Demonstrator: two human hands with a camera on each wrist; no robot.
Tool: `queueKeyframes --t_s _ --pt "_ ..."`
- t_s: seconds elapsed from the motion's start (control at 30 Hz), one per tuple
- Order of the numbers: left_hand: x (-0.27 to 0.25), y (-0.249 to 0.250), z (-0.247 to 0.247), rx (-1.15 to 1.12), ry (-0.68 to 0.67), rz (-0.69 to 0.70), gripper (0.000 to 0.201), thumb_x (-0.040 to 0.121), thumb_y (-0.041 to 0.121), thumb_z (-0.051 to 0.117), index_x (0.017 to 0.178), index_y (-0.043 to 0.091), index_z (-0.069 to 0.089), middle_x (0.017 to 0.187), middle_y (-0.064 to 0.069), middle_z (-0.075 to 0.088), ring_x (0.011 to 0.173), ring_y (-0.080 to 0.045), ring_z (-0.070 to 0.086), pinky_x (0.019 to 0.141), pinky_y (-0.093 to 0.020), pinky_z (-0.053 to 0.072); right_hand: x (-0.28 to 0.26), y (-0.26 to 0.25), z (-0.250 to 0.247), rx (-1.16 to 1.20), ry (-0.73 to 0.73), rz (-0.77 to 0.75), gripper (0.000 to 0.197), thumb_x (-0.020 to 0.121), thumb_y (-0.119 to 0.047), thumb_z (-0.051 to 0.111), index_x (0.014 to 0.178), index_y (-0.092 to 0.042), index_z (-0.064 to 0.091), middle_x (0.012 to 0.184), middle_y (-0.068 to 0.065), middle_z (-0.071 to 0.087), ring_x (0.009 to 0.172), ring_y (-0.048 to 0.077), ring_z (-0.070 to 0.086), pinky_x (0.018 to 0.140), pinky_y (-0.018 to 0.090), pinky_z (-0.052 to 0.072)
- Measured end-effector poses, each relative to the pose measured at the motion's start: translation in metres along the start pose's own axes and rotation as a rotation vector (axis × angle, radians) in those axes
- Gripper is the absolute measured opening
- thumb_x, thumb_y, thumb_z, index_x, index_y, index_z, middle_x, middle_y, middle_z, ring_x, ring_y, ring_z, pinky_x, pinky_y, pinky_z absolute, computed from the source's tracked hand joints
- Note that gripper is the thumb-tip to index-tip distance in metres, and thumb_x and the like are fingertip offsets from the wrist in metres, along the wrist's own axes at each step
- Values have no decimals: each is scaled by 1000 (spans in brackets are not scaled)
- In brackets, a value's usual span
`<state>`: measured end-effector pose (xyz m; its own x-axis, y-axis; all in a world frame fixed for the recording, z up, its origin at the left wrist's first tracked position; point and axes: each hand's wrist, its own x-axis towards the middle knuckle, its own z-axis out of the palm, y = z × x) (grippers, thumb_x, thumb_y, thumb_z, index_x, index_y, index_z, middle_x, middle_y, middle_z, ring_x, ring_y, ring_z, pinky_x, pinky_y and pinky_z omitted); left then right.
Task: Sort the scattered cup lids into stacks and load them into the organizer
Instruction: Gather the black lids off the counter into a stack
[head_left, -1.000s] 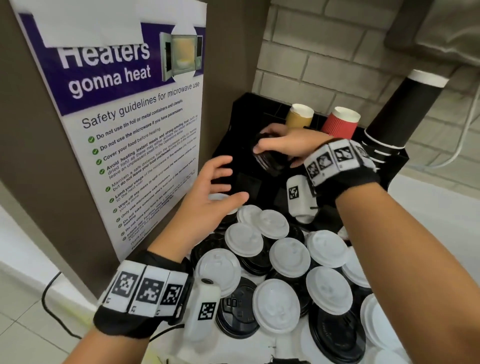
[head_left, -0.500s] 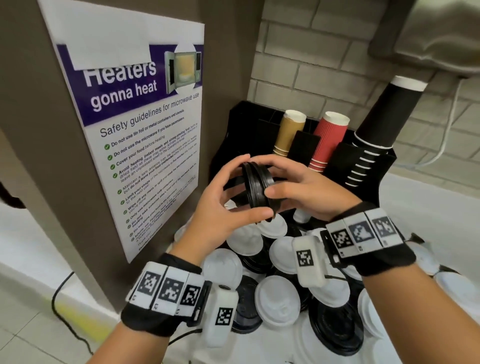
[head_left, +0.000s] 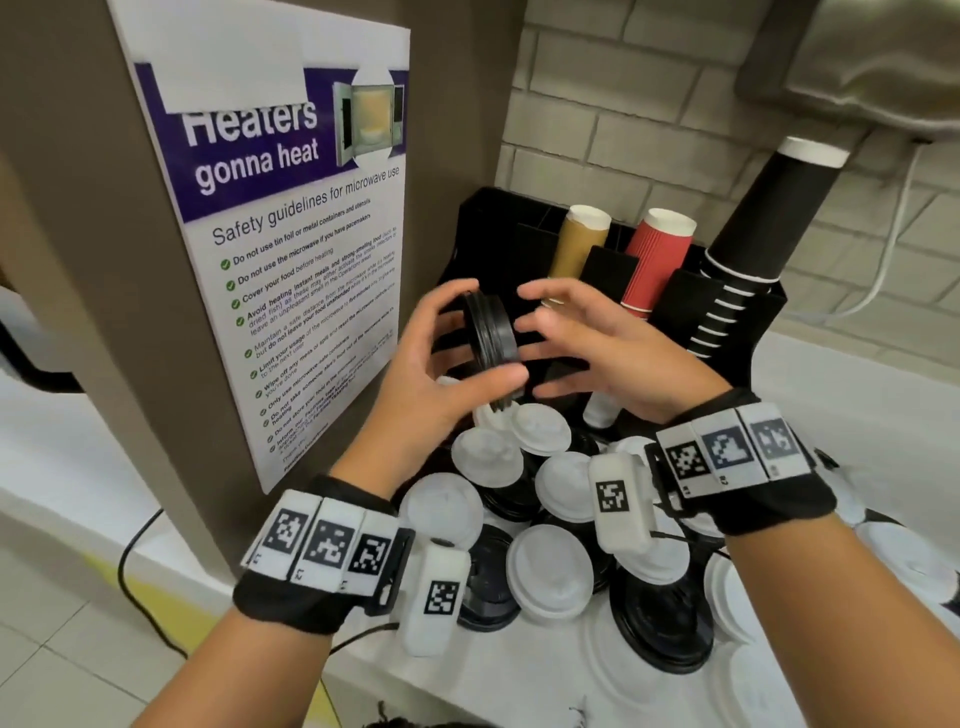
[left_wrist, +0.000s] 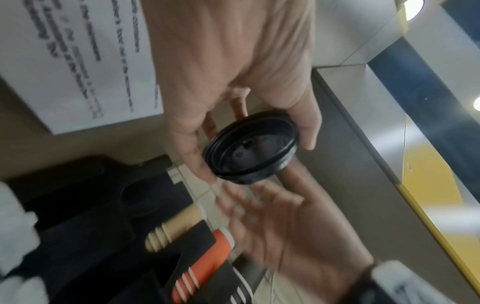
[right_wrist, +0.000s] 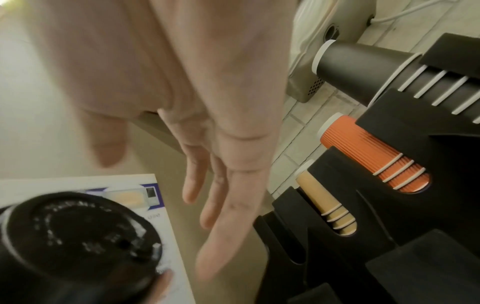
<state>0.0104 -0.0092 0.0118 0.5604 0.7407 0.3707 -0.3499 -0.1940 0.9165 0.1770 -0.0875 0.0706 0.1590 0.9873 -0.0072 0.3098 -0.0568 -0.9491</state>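
Observation:
My left hand (head_left: 457, 343) grips a short stack of black lids (head_left: 492, 332) on edge, thumb below and fingers above, in front of the black organizer (head_left: 488, 239). The left wrist view shows the black lids (left_wrist: 250, 149) from their hollow underside between thumb and fingers. My right hand (head_left: 566, 332) hangs just right of the stack with fingers spread and straight, holding nothing; its fingers (right_wrist: 228, 216) appear beside the black lids (right_wrist: 75, 242) in the right wrist view. Below, white lids (head_left: 548, 577) and black lids (head_left: 660, 623) lie scattered on the counter.
The organizer holds a tan cup stack (head_left: 579, 239), a red cup stack (head_left: 657, 254) and a tall black cup stack (head_left: 763, 218). A brown cabinet side with a microwave poster (head_left: 291, 249) stands close on the left. Brick wall behind, white counter (head_left: 857, 395) to the right.
My right hand lifted the black lids out of the organizer area and passed them to my left hand. It has now let go and opened beside them.

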Motion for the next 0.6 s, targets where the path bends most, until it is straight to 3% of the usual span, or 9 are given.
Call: queueKeyframes --t_s 0.07,0.1,0.17,0.23,0.27,0.33,0.47,0.6 --pt "5 11 -7 -37 47 -32 69 57 38 82 119 48 53 119 9 57 113 -19 60 90 -46 55 4 6 2 -213 59 25 22 94 -29 57 115 -23 61 108 -4 63 98 8 62 81 29 54" --pt "8 17 -11 -50 51 -35 67 58 38 81 118 47 54 113 13 60 108 -17 62 86 -45 57 6 11 6 -425 9 0 22 94 -24 57 115 -19 62 107 -6 64 95 4 60 81 25 50" --pt "14 32 -15 -50 16 -30 62 61 39 79 117 47 54 100 23 64 99 -11 65 77 -37 57 10 26 25 -818 -259 -59 38 87 -31 67 122 -17 60 117 -1 62 106 9 55 91 24 44" --pt "19 44 -15 -46 -17 -39 62 62 41 77 119 46 53 98 21 63 98 -10 65 76 -34 56 13 40 51 -1055 -499 -74 65 75 -50 75 131 -24 52 126 -1 56 117 18 47 99 35 40" --pt "20 47 -15 -46 -23 -46 63 62 42 76 120 45 52 101 18 62 100 -11 64 76 -34 56 15 46 63 -1130 -548 -84 75 70 -57 75 133 -29 47 126 -2 54 117 20 44 98 39 40" --pt "19 51 -15 -44 -23 -54 66 62 42 75 123 42 50 105 12 58 102 -14 62 76 -33 55 19 53 82 -1231 -570 -136 84 63 -63 76 134 -33 43 122 -5 53 112 20 43 93 41 41" --pt "15 50 -15 -59 -3 -71 56 74 30 69 126 34 49 104 10 58 97 -9 61 74 -28 52 21 63 97 -1321 -545 -166 86 61 -54 80 135 -31 42 121 -5 50 108 19 42 86 37 39" --pt "14 50 -17 -103 16 -85 61 73 23 56 133 25 46 100 10 56 85 -4 58 71 -23 49 23 55 86 -1089 -509 -89 78 63 -46 80 130 -34 42 115 -2 48 107 22 46 89 41 45"
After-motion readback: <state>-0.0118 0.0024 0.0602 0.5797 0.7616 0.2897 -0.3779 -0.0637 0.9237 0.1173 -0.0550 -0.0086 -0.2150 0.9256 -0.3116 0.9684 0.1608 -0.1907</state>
